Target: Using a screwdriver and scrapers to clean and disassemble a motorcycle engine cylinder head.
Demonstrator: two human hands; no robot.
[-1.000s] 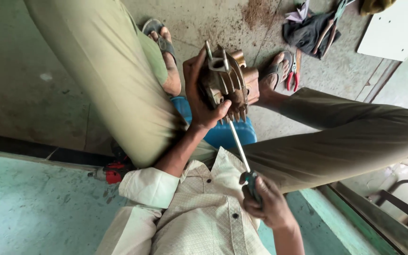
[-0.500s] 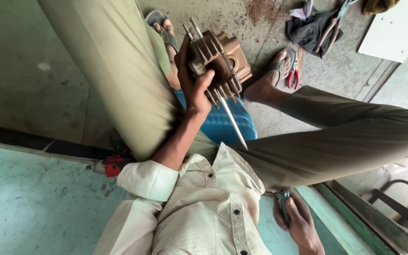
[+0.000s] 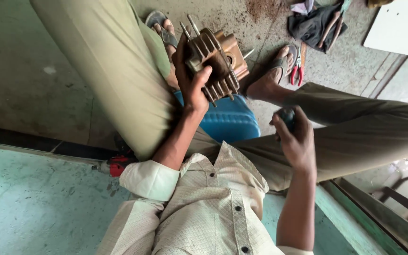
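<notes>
**Finned cylinder held up, tool handle gripped**

Up front, the left hand grasps a brown finned engine cylinder by its side, thumb hooked over the fins, holding it above a blue container between the person's knees. Thin metal studs stick out of the cylinder's far end, and its round bore faces right. The right hand is clenched around a dark tool handle, held over the right thigh, well apart from the cylinder; the tool's working end cannot be made out. Both legs in olive trousers spread to either side, feet in sandals on the stained concrete floor. Red-handled pliers lie just beside the right foot, near a dark rag with more tools on it.
</notes>
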